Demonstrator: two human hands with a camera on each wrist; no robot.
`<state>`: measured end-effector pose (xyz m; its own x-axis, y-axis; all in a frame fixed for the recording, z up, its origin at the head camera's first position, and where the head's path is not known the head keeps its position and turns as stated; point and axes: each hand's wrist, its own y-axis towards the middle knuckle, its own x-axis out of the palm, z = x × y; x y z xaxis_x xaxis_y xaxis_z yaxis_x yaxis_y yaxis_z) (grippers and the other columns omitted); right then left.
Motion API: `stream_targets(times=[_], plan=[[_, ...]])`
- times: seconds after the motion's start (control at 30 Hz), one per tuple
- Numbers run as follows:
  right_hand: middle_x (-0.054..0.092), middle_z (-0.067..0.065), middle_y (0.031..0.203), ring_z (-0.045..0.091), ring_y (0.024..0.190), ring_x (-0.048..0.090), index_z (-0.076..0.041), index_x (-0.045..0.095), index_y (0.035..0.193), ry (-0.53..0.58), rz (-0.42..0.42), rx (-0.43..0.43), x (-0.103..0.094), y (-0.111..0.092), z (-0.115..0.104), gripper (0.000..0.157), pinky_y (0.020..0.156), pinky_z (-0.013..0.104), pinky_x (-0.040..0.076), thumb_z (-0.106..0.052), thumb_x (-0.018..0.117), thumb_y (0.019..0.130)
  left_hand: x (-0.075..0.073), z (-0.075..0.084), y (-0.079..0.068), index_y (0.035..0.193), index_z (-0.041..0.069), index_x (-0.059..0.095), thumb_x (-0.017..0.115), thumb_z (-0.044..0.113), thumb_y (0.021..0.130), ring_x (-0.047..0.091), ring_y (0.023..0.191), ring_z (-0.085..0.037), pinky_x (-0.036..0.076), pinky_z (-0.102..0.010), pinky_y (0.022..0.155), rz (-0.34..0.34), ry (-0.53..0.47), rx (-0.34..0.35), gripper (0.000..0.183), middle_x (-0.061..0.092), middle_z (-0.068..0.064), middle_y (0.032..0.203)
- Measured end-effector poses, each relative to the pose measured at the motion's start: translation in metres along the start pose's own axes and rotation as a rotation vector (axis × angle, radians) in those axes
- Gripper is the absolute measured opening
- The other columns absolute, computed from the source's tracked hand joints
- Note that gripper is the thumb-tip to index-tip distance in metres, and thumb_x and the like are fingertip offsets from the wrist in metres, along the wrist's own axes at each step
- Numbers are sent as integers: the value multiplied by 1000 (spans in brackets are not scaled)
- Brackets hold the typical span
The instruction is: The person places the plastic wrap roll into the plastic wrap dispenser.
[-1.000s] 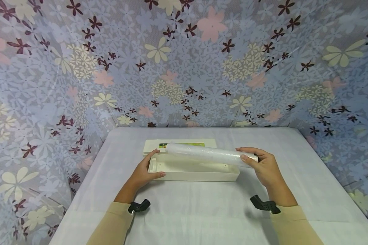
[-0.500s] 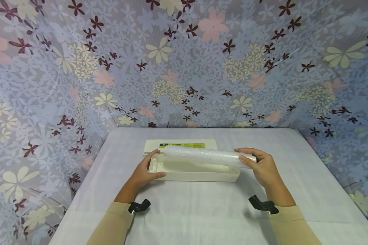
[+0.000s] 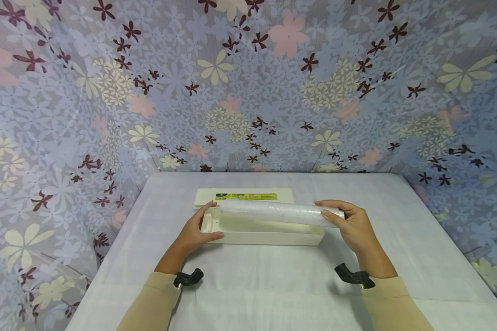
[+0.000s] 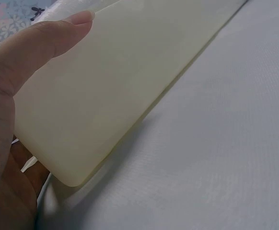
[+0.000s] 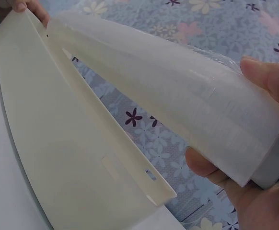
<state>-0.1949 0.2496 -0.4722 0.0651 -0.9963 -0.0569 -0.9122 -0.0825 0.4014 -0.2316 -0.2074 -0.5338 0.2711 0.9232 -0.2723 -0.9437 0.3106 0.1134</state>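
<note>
A roll of clear plastic wrap (image 3: 279, 211) slants above a long cream-white box (image 3: 265, 239), its left end lower over the box's far left side. My right hand (image 3: 353, 226) grips the roll near its right end, thumb on the near side and fingers behind. The left hand (image 3: 192, 233) holds the box's left end, with the thumb (image 4: 58, 43) over the front wall. In the right wrist view, a wedge of space separates the roll from the box's right end (image 5: 158, 191). Whether the roll's far tip touches the box I cannot tell.
Behind the box lies a matching white lid (image 3: 285, 193) bearing a green-and-yellow label (image 3: 248, 196). White cloth (image 3: 265, 285) covers the table. A floral curtain (image 3: 248, 92) hangs along the back and sides.
The roll has come down and slightly left toward the box, levelling a little, as my right hand shifts left. My left hand and the box stay in place.
</note>
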Motion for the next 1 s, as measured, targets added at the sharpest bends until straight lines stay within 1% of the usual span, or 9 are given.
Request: stream_targets(times=[0.2,0.33,0.53,0.7,1.0], plan=[[73,14,124,24,114,66,17,67,125,65,-5,1,1,2,2,26,87,29,57,9,67,100,-1,0,1,167,13,31,95,15,81,58,124,-38,51,-53,98,2,13,3,107,44,-11,159],[73,13,123,24,113,66,16,67,124,82,0,12,1,2,2,26,86,29,57,10,67,99,-1,0,1,167,15,31,96,18,80,57,126,-36,50,-53,100,2,18,0,108,43,-9,160],[73,14,123,24,113,66,16,67,124,81,-3,15,3,3,3,25,86,29,57,9,67,100,-1,-1,2,167,16,32,96,18,80,56,128,-36,48,-54,102,2,6,-3,109,42,-8,161],[73,14,123,24,115,66,17,67,124,96,-6,18,4,3,4,25,86,30,57,9,67,100,-1,-1,2,167,18,32,96,20,80,57,125,-35,50,-51,100,4,20,-15,108,45,-10,158],[73,19,121,26,115,66,19,66,122,101,-43,-16,10,4,7,24,85,31,58,11,65,100,-1,0,1,166,15,32,95,15,81,57,124,-35,51,-51,99,2,1,-13,106,47,-14,154]])
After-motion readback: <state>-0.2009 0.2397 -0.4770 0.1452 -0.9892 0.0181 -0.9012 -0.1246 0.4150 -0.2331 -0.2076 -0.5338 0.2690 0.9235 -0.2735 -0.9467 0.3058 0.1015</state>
